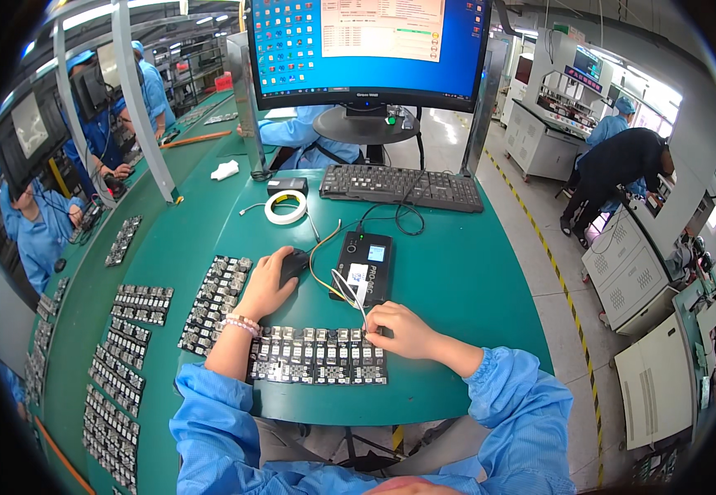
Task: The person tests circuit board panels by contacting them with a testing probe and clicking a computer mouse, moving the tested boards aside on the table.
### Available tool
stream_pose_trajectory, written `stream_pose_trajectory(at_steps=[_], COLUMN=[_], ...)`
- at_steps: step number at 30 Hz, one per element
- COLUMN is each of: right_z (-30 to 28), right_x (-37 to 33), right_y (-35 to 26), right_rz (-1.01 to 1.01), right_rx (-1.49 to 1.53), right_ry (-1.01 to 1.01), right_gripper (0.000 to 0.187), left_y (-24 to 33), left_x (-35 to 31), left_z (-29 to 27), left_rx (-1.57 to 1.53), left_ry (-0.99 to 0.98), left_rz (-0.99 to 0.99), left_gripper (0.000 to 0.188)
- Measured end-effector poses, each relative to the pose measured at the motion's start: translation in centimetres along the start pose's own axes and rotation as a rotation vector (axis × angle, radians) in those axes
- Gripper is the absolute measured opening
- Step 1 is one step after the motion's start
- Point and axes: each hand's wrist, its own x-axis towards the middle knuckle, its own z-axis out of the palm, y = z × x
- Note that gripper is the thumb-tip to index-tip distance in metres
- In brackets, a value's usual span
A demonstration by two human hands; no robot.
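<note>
My left hand (267, 285) rests on a black computer mouse (294, 264) on the green table (448, 280). My right hand (401, 328) pinches the end of a thin wire connector against the right end of a panel of small circuit boards (316, 356) lying at the table's near edge. The wires run up to a black handheld device (363, 266) with a small lit screen, sitting between my hands. Both forearms wear blue sleeves.
A black keyboard (401, 186) and a large monitor (370, 49) stand at the back. A roll of white tape (285, 207) lies near them. Several more circuit-board panels (139, 305) cover the table's left. People in blue coats work at the left and far right.
</note>
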Motion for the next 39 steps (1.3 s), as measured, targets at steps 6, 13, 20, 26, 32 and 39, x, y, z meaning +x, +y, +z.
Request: stream_pose_trajectory(at_steps=[6, 13, 20, 26, 32, 39], right_z=[-0.1, 1.0, -0.3, 1.4, 3.9, 3.8], right_x=[-0.4, -0.3, 0.2, 2.2, 4.1, 3.8], right_y=[-0.6, -0.9, -1.8, -2.6, -3.7, -3.3], right_rz=[-0.003, -0.124, 0.02, 0.08, 0.054, 0.097], right_rx=[-0.014, -0.186, -0.24, 0.029, -0.102, -0.019], right_ry=[0.007, 0.106, 0.151, 0.192, 0.102, 0.117], right_gripper=[0.013, 0.013, 0.008, 0.012, 0.012, 0.011], left_y=[0.3, -0.9, -0.8, -0.7, -1.0, -0.9], left_x=[-0.3, -0.6, 0.8, 0.4, -0.1, -0.1], left_z=[0.0, 0.6, 0.2, 0.5, 0.8, 0.6], left_rx=[-0.008, 0.007, -0.012, -0.014, -0.004, 0.01], left_ry=[-0.009, 0.023, 0.022, 0.012, 0.034, 0.03], left_rz=[-0.011, 0.008, 0.05, 0.024, 0.034, 0.027], left_gripper=[0.066, 0.065, 0.064, 0.065, 0.065, 0.064])
